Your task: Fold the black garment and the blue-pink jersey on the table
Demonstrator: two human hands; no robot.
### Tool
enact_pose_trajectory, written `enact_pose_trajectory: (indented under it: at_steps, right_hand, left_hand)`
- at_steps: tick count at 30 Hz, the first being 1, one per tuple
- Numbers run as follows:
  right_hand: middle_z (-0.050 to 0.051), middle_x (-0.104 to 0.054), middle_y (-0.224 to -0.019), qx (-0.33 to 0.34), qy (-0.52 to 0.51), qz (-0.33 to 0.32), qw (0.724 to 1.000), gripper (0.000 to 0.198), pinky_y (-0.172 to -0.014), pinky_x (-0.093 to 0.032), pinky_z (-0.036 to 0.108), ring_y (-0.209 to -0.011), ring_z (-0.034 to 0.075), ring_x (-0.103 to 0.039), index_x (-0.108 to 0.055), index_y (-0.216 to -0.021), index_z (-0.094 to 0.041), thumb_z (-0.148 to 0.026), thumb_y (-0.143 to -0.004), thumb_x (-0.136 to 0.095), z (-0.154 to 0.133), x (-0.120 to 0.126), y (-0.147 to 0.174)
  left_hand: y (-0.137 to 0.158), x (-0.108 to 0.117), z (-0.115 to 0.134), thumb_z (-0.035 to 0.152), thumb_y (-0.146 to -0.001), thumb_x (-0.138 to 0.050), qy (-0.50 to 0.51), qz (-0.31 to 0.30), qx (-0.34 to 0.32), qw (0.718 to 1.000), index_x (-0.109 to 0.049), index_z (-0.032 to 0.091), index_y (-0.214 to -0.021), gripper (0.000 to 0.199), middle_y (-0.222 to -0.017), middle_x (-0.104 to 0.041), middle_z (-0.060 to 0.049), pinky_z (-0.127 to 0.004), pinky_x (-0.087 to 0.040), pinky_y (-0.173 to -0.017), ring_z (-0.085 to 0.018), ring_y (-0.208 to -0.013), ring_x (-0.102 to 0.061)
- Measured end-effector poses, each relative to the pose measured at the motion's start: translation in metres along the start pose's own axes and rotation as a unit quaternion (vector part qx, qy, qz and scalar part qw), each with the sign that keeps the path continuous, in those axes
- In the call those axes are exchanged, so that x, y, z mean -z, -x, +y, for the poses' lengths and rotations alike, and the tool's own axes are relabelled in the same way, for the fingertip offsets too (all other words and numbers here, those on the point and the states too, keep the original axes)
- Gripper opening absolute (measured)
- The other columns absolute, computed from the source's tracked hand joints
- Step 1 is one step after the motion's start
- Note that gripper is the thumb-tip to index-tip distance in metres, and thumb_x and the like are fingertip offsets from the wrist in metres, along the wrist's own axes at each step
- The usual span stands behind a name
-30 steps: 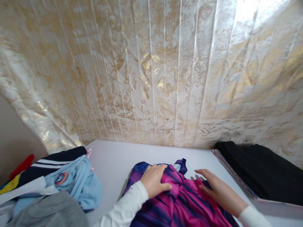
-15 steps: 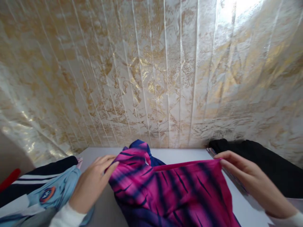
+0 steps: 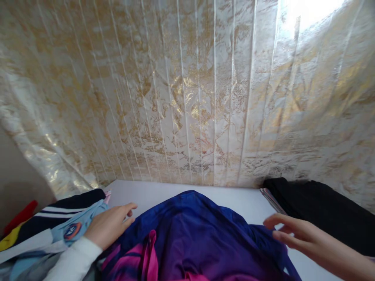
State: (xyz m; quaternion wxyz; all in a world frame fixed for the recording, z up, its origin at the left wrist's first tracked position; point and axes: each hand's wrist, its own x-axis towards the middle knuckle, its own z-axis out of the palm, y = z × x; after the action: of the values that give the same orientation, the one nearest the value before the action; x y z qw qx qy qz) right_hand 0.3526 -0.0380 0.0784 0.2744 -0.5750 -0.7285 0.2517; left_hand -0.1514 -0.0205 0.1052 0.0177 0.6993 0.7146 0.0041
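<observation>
A shiny garment [image 3: 199, 230] in blue, purple and pink lies spread on the white table in front of me. Its blue part peaks at the far side, while striped pink folds bunch up toward me. Over its left edge is my left hand [image 3: 113, 224], thumb and fingers parted. My right hand [image 3: 299, 236] hovers at the garment's right edge, with a gap between thumb and forefinger. Nothing shows in either hand. The garment's near end runs out of view, and its exact kind is unclear.
At left lies a heap of clothes, with a light blue garment [image 3: 83, 224] bearing a round badge and a dark one [image 3: 73, 203] with white stripes. Folded black clothing [image 3: 319, 210] tops a stack at right. A gold-patterned foil sheet [image 3: 187, 97] hangs behind the white table [image 3: 131, 191].
Both hands have let go of the garment's pink edge. The garment has dropped onto the table, and its blue and purple side now spreads across the middle.
</observation>
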Motion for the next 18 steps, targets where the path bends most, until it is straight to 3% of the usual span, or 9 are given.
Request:
enact_pose_trajectory:
  at_steps: [2,4,7,10,14,18]
  right_hand:
    - [0.007,-0.068,-0.103,0.009,0.031,-0.013,0.999,0.036,-0.078,-0.053,0.034,-0.090,0.025,-0.064,-0.065,-0.099,-0.025,-0.052,-0.080,-0.051,0.013,-0.016,-0.022]
    - [0.010,-0.066,-0.105,0.031,0.084,0.042,0.995,0.037,-0.086,-0.049,0.039,-0.095,0.027,-0.062,-0.063,-0.102,-0.022,-0.048,-0.079,-0.049,0.030,-0.037,-0.039]
    - [0.011,-0.067,-0.091,0.042,0.168,0.074,0.982,0.029,-0.080,-0.047,0.044,-0.086,0.029,-0.062,-0.064,-0.088,-0.021,-0.043,-0.078,-0.049,0.048,-0.067,-0.054]
    - [0.008,-0.064,-0.075,0.045,0.175,0.074,0.981,0.025,-0.070,-0.046,0.039,-0.074,0.026,-0.060,-0.057,-0.071,-0.023,-0.042,-0.081,-0.043,0.054,-0.079,-0.059]
    - [0.002,-0.059,-0.065,0.018,0.087,0.136,0.987,0.028,-0.061,-0.046,0.031,-0.059,0.020,-0.057,-0.044,-0.074,-0.025,-0.048,-0.086,-0.033,0.050,-0.050,-0.059]
    - [0.007,-0.062,-0.073,-0.031,0.097,0.243,0.965,0.025,-0.064,-0.046,0.033,-0.067,0.023,-0.062,-0.045,-0.086,-0.026,-0.050,-0.084,-0.038,0.053,0.010,-0.047]
  left_hand:
    - [-0.020,-0.003,0.006,0.026,-0.077,-0.046,-0.027,-0.031,0.014,0.999,-0.054,0.019,-0.123,0.048,-0.118,-0.062,-0.011,-0.038,-0.041,-0.090,-0.027,-0.111,-0.056]
    - [-0.033,-0.015,0.002,0.023,-0.066,-0.057,-0.035,-0.049,0.034,0.998,-0.061,0.019,-0.112,0.046,-0.115,-0.064,-0.013,-0.041,-0.040,-0.089,-0.032,-0.112,-0.055]
    - [-0.041,-0.037,-0.011,0.021,-0.056,-0.062,-0.026,-0.071,0.046,0.996,-0.065,0.019,-0.085,0.029,-0.095,-0.069,-0.013,-0.044,-0.043,-0.081,-0.037,-0.097,-0.061]
    - [-0.040,-0.047,-0.019,0.020,-0.059,-0.056,0.015,-0.074,0.018,0.997,-0.058,0.019,-0.073,0.014,-0.084,-0.069,-0.007,-0.037,-0.044,-0.076,-0.030,-0.086,-0.064]
    - [-0.038,-0.030,-0.030,0.027,-0.077,-0.041,0.107,-0.055,-0.058,0.991,-0.053,0.021,-0.082,0.014,-0.090,-0.067,0.000,-0.024,-0.044,-0.080,-0.018,-0.091,-0.061]
    - [-0.038,-0.001,-0.054,0.037,-0.083,-0.036,0.158,0.015,-0.069,0.985,-0.057,0.021,-0.087,0.027,-0.092,-0.066,-0.001,-0.024,-0.042,-0.085,-0.020,-0.094,-0.060]
